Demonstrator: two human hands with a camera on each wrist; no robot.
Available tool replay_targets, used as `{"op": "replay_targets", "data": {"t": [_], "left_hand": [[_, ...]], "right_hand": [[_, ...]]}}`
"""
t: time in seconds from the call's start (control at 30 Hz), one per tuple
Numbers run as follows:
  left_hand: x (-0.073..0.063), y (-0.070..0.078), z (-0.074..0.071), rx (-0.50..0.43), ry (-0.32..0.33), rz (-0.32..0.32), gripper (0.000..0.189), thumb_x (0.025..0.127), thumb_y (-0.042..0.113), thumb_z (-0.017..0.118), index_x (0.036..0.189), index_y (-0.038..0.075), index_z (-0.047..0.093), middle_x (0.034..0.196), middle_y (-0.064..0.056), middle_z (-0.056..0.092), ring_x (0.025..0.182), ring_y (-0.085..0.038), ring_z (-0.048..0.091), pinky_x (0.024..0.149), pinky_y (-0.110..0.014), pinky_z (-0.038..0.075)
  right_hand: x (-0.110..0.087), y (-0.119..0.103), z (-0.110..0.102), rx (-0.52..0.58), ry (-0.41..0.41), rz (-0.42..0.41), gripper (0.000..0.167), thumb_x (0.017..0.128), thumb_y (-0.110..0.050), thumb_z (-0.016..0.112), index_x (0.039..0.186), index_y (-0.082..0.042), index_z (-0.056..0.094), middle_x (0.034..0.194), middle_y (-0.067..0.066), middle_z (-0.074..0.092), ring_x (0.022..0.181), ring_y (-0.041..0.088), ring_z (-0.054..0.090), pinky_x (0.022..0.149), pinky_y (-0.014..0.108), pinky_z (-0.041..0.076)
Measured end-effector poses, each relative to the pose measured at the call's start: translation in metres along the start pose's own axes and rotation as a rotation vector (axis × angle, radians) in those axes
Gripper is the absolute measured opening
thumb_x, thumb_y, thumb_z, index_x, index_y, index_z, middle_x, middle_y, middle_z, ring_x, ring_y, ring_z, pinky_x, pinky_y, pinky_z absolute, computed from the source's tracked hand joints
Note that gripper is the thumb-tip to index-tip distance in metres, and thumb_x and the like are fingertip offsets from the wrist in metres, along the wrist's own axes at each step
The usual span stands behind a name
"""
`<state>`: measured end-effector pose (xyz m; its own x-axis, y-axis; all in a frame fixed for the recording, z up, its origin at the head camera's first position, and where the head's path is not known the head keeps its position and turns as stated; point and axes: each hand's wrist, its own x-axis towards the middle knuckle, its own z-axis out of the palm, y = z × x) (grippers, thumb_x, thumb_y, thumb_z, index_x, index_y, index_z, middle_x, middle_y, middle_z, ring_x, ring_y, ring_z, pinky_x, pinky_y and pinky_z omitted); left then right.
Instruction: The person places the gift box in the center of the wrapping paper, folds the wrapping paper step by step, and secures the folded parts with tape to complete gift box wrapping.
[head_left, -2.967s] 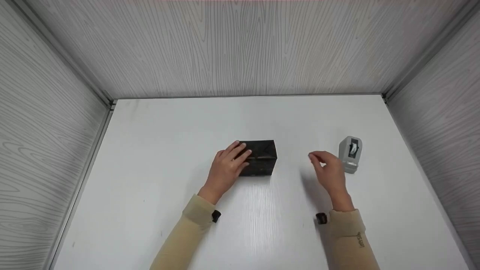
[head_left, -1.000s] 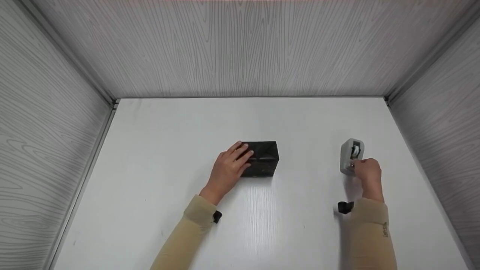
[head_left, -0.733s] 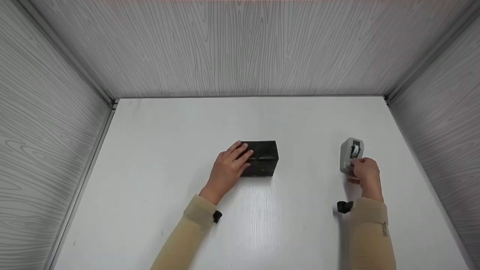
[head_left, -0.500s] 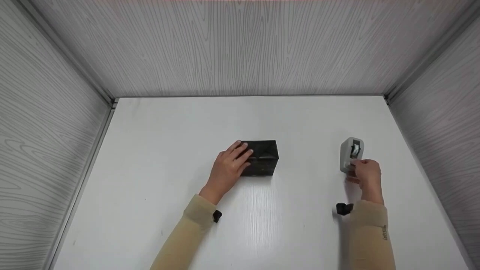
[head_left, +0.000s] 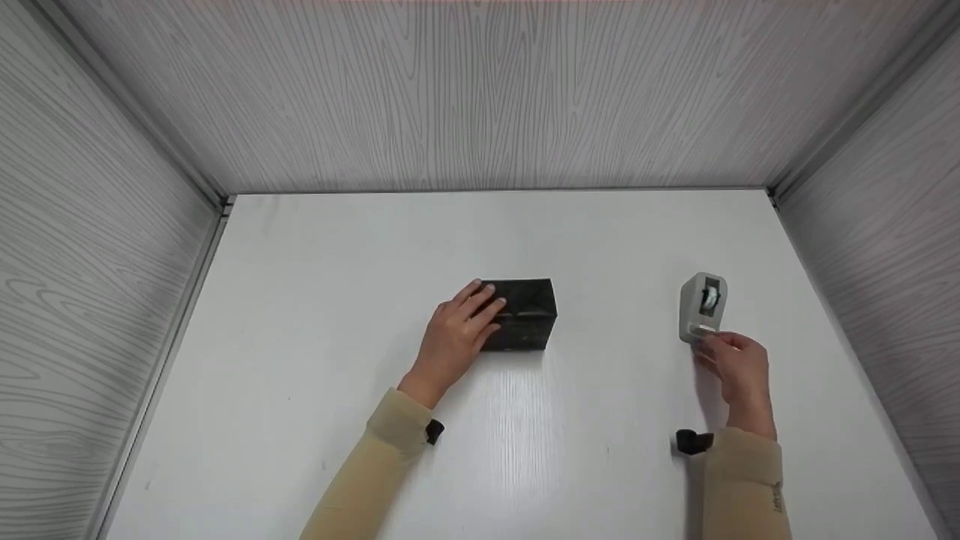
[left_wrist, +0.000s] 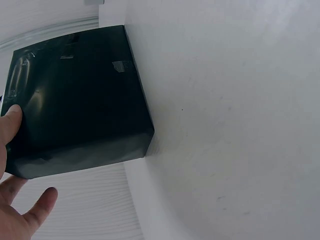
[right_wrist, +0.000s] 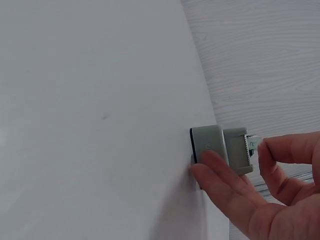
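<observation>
A box wrapped in glossy black paper [head_left: 525,315] rests on the table, bits of clear tape showing on it in the left wrist view. My left hand [head_left: 450,341] grips its left end, fingers over the top and thumb on the near side. To the right stands a grey tape dispenser [head_left: 691,304] with a small roll inside. Thumb and forefinger of my right hand [head_left: 741,369] pinch the end of the clear tape [right_wrist: 254,144] just beyond the toothed cutter. My other right fingers [right_wrist: 215,181] lie along the dispenser's front.
The white table [head_left: 360,255] is bounded by wood-grain panels at the back [head_left: 480,97], left and right. Black wrist cameras stick out from both sleeves. Table surface lies between the box and the dispenser.
My right hand has gone right, from between box and dispenser to the dispenser's front, then pulled slightly back toward me with the tape end. The left hand has stayed on the box.
</observation>
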<state>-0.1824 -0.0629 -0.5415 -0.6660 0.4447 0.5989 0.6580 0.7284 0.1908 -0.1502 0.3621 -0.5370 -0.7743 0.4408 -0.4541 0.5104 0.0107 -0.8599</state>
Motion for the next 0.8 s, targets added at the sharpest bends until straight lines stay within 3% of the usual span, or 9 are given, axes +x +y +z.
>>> {"op": "replay_targets", "data": {"t": [0.17, 0.37, 0.53, 0.67, 0.8], "left_hand": [[0.001, 0.000, 0.000, 0.016, 0.008, 0.002, 0.038, 0.092, 0.025, 0.070, 0.127, 0.013, 0.067, 0.135, -0.006, 0.059, 0.133, -0.024, 0.045, 0.089, -0.042, 0.050], [0.001, -0.001, 0.001, 0.012, 0.011, 0.005, 0.037, 0.092, 0.024, 0.070, 0.127, 0.012, 0.068, 0.134, -0.007, 0.059, 0.133, -0.024, 0.045, 0.089, -0.042, 0.050], [0.001, -0.001, 0.000, -0.006, 0.006, -0.002, 0.038, 0.092, 0.024, 0.070, 0.128, 0.012, 0.067, 0.135, -0.008, 0.059, 0.134, -0.025, 0.045, 0.090, -0.043, 0.049], [0.001, 0.000, 0.000, -0.007, -0.005, -0.004, 0.038, 0.093, 0.025, 0.069, 0.128, 0.012, 0.067, 0.136, -0.007, 0.058, 0.135, -0.025, 0.044, 0.091, -0.043, 0.049], [0.001, 0.001, 0.000, -0.003, -0.006, -0.002, 0.038, 0.093, 0.026, 0.069, 0.128, 0.012, 0.067, 0.136, -0.007, 0.058, 0.135, -0.025, 0.044, 0.090, -0.043, 0.049]], "right_hand": [[0.000, 0.007, -0.002, 0.020, -0.001, -0.052, 0.011, 0.094, -0.005, 0.058, 0.095, 0.005, 0.053, 0.146, 0.011, 0.034, 0.104, 0.015, 0.060, 0.093, 0.030, 0.050], [0.001, 0.012, -0.005, -0.020, -0.016, -0.053, 0.017, 0.094, -0.006, 0.060, 0.099, 0.007, 0.051, 0.154, 0.011, 0.030, 0.128, 0.023, 0.043, 0.092, 0.026, 0.049], [-0.003, 0.014, -0.005, -0.167, 0.036, -0.100, 0.030, 0.097, -0.019, 0.058, 0.108, 0.010, 0.059, 0.153, 0.009, 0.037, 0.114, 0.022, 0.053, 0.085, 0.021, 0.050], [-0.007, 0.014, -0.006, -0.344, 0.101, -0.160, 0.042, 0.097, -0.026, 0.055, 0.113, 0.011, 0.066, 0.147, 0.008, 0.047, 0.123, 0.029, 0.050, 0.094, 0.035, 0.044], [-0.008, 0.014, -0.007, -0.447, 0.112, -0.174, 0.049, 0.097, -0.035, 0.055, 0.117, 0.009, 0.067, 0.144, 0.013, 0.050, 0.135, 0.036, 0.040, 0.104, 0.049, 0.037]]}}
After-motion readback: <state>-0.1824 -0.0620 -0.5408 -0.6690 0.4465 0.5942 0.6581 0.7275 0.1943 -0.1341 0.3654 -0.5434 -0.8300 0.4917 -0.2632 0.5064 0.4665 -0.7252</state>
